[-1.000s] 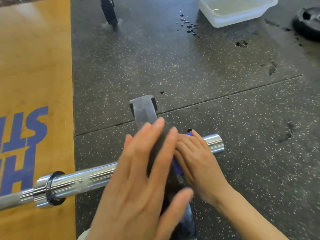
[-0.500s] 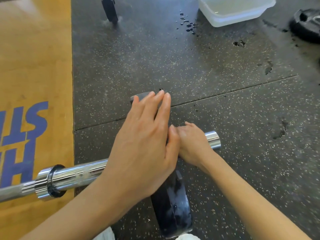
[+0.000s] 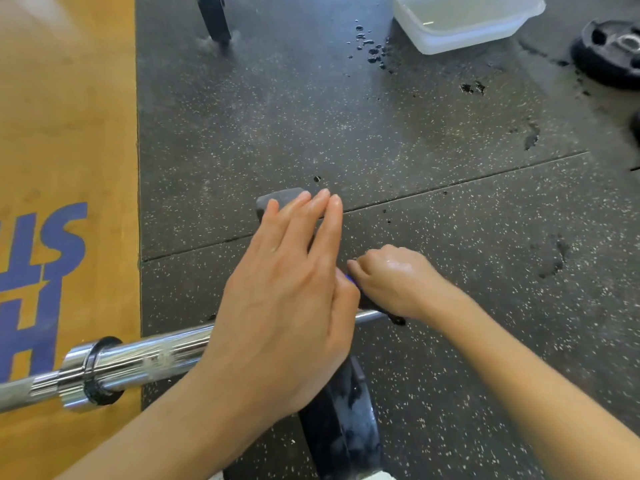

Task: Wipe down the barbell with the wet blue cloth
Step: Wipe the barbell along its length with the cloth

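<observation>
The chrome barbell (image 3: 138, 362) lies across the floor from the lower left, its sleeve running through an upright black weight plate (image 3: 341, 424). My left hand (image 3: 287, 299) rests flat with straight fingers on the plate's top edge. Just right of the plate, my right hand (image 3: 394, 282) curls over the end of the sleeve and covers it. Only a sliver of the blue cloth (image 3: 348, 279) shows between my two hands, under my right fingers. My right hand looks wet.
A clear plastic tub of water (image 3: 464, 19) stands at the back right, with drops spilled on the black rubber floor beside it. A loose black plate (image 3: 613, 53) lies at the far right, another stands upright at the back (image 3: 214, 15). A wooden platform (image 3: 65, 133) is left.
My right hand has closed over the sleeve's end, which showed bare chrome before and is now hidden. My left hand slid forward along the plate's top edge.
</observation>
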{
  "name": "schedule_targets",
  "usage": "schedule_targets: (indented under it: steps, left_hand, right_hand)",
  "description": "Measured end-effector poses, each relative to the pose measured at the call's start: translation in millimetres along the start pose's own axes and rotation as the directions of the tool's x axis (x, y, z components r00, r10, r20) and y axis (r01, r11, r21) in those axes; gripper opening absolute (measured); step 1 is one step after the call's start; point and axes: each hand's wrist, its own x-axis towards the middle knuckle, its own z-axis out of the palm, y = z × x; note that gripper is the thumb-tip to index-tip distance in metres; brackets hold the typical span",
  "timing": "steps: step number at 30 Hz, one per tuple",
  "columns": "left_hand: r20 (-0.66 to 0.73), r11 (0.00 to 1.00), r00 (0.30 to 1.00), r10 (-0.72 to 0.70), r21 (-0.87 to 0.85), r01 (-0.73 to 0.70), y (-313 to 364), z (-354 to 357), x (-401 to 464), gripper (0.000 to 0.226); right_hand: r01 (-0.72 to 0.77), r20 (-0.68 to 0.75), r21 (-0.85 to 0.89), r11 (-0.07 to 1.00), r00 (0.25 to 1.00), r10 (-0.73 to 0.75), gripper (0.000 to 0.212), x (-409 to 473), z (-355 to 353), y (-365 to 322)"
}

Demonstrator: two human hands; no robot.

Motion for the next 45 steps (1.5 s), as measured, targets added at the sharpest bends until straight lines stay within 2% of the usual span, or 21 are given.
schedule_targets:
  steps: [3, 4, 6, 7, 9, 13, 14, 16, 18, 20, 22, 24, 26, 27, 29, 31, 33, 35, 37, 40, 45]
  left_hand:
    - [0.000, 1.000, 1.000, -0.006, -0.009, 0.006, -4, -1, 5, 0.063]
    - [0.004, 1.000, 1.000, -0.008, -0.010, 0.008, -5, -1, 7, 0.063]
    - [0.017, 1.000, 1.000, -0.012, -0.019, 0.012, -7, -2, 9, 0.063]
    - [0.016, 1.000, 1.000, -0.013, -0.024, 0.014, -8, -2, 10, 0.063]
    - [0.012, 0.999, 1.000, -0.017, -0.033, 0.018, -11, -2, 14, 0.064]
    - [0.014, 0.997, 1.000, -0.025, -0.076, 0.026, -14, -3, 20, 0.069]
    - [0.027, 0.996, 0.999, -0.028, -0.089, 0.030, -15, -4, 22, 0.070]
    - [0.048, 0.993, 0.998, -0.033, -0.109, 0.038, -17, -6, 27, 0.075]
    - [0.070, 0.991, 0.997, -0.039, -0.123, 0.047, -19, -5, 33, 0.078]
    - [0.089, 0.987, 0.995, -0.054, -0.143, 0.067, -23, -5, 41, 0.074]
    - [0.140, 0.982, 0.987, -0.079, -0.160, 0.102, -27, -7, 49, 0.071]
    - [0.194, 0.978, 0.977, -0.093, -0.166, 0.126, -30, -11, 57, 0.071]
    - [0.242, 0.977, 0.965, -0.098, -0.162, 0.139, -36, -13, 69, 0.066]
    - [0.264, 0.977, 0.959, -0.101, -0.155, 0.145, -39, -14, 76, 0.065]
    - [0.305, 0.978, 0.945, -0.119, -0.129, 0.165, -48, -15, 89, 0.068]
    - [0.319, 0.975, 0.936, -0.147, -0.112, 0.191, -59, -17, 101, 0.055]
    - [0.252, 0.972, 0.954, -0.163, -0.124, 0.199, -68, -19, 108, 0.048]
    - [0.085, 0.967, 0.980, -0.179, -0.166, 0.191, -71, -22, 106, 0.048]
    - [-0.057, 0.955, 0.982, -0.181, -0.249, 0.162, -68, -24, 95, 0.054]
    - [-0.109, 0.952, 0.982, -0.152, -0.282, 0.116, -61, -17, 69, 0.061]
    - [-0.170, 0.927, 0.966, -0.196, -0.353, 0.126, -64, -3, 33, 0.059]
  right_hand:
    - [0.221, -0.222, -0.045, 0.974, 0.948, -0.226, 0.043, -9, 24, -17]
    - [0.242, -0.295, -0.052, 0.969, 0.923, -0.246, 0.047, -11, 32, -10]
    - [0.179, -0.554, -0.110, 0.978, 0.806, -0.210, 0.047, -15, 48, 17]
    - [0.120, -0.636, -0.104, 0.987, 0.755, -0.159, 0.046, -17, 56, 25]
    - [0.122, -0.711, -0.064, 0.990, 0.691, -0.131, 0.045, -19, 70, 19]
    - [0.228, -0.736, -0.143, 0.963, 0.626, -0.257, 0.045, -19, 78, 18]
    - [0.192, -0.759, -0.153, 0.969, 0.606, -0.240, 0.045, -20, 77, 31]
    - [0.108, -0.818, -0.059, 0.992, 0.565, -0.110, 0.046, -21, 78, 41]
    - [0.081, -0.817, 0.016, 0.997, 0.575, -0.033, 0.047, -17, 81, 20]
    - [0.171, -0.779, -0.048, 0.984, 0.611, -0.143, 0.049, -10, 87, 4]
    - [0.215, -0.756, -0.159, 0.964, 0.601, -0.259, 0.052, -8, 82, 17]
    - [0.156, -0.803, -0.119, 0.981, 0.566, -0.187, 0.051, -5, 81, 35]
    - [0.110, -0.812, -0.044, 0.993, 0.576, -0.100, 0.049, -3, 81, 28]
    - [0.119, -0.794, -0.072, 0.990, 0.595, -0.129, 0.051, 1, 84, 21]
    - [0.190, -0.733, -0.220, 0.957, 0.615, -0.291, 0.061, 9, 83, 26]
    - [0.193, -0.715, -0.302, 0.934, 0.602, -0.355, 0.063, 14, 76, 48]
    - [0.147, -0.768, -0.221, 0.964, 0.583, -0.265, 0.062, 17, 73, 57]
    - [0.122, -0.780, -0.157, 0.980, 0.594, -0.199, 0.061, 24, 74, 42]
    - [0.184, -0.748, -0.233, 0.955, 0.593, -0.297, 0.059, 34, 75, 29]
    - [0.251, -0.718, -0.307, 0.918, 0.572, -0.397, 0.055, 42, 66, 50]
    - [0.402, -0.796, -0.015, 0.916, 0.550, -0.254, 0.047, 42, 61, 70]
